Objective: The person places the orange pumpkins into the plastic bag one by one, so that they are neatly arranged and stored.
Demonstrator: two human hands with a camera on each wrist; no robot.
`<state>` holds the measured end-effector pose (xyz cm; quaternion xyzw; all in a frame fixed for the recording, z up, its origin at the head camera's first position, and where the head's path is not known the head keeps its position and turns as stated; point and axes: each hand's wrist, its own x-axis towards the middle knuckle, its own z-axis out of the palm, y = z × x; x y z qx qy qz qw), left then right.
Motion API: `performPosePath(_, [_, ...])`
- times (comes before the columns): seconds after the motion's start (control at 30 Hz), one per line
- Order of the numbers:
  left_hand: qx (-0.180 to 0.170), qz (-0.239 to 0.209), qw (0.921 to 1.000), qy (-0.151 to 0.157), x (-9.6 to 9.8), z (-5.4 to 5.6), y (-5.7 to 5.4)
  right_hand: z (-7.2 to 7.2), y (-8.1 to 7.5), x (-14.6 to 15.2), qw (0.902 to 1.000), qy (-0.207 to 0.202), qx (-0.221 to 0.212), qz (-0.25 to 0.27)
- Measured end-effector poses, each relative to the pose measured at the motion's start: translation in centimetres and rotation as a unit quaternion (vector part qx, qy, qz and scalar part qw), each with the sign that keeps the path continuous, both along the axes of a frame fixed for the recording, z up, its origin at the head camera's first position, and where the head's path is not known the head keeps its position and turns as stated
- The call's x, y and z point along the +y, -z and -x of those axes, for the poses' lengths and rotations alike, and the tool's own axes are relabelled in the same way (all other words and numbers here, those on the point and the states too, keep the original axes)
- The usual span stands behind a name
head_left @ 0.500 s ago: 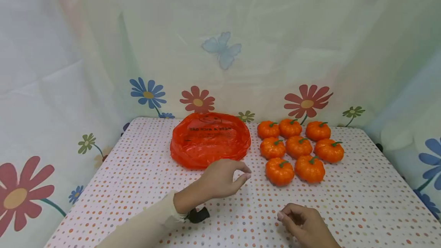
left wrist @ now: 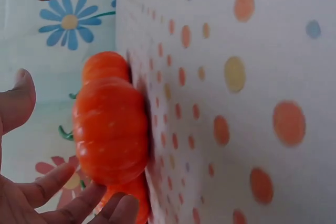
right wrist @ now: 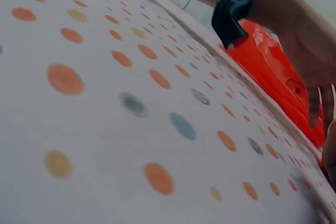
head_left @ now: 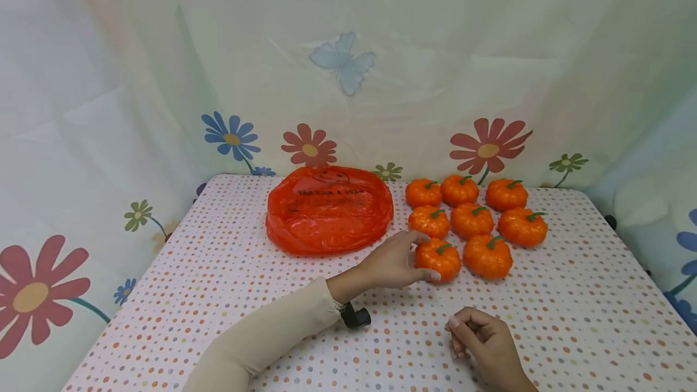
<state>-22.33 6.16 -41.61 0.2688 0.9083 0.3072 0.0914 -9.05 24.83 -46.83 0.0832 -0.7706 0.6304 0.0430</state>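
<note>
Several small orange pumpkins [head_left: 472, 221] with green stems stand in rows at the table's back right. My left hand [head_left: 392, 262] reaches to the front-left pumpkin [head_left: 442, 264], its thumb near the front side and its fingers toward the back. In the left wrist view the spread thumb and fingers [left wrist: 39, 187] surround that pumpkin without closing on it. Lower down, my right hand [head_left: 490, 343] hangs over the table in front of the pumpkins, fingers loosely curled, holding nothing. Left of the pumpkins lies a red plastic bag [head_left: 329, 213] with black printing, its mouth spread wide.
A white tablecloth with coloured dots [head_left: 245, 271] covers the table. Behind it hangs a pale curtain [head_left: 435, 65] with flowers and a butterfly. A black wrist camera [head_left: 356, 317] is strapped under the left wrist.
My left hand has moved right from in front of the red bag to the front-left pumpkin. The right hand has stayed nearly in place. The head view has shifted slightly.
</note>
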Motion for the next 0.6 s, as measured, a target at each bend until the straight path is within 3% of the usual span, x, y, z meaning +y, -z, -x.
performPosePath(0.33, [0.006,0.034,0.9992,-0.020,1.6,0.7,0.6,-0.3,-0.2,-0.5,0.9994,0.027,-0.007,-0.020])
performPosePath(0.6, [0.015,0.043,0.9987,-0.023,1.7,1.0,1.0,-0.2,-0.5,-0.7,0.9971,0.056,-0.042,-0.028])
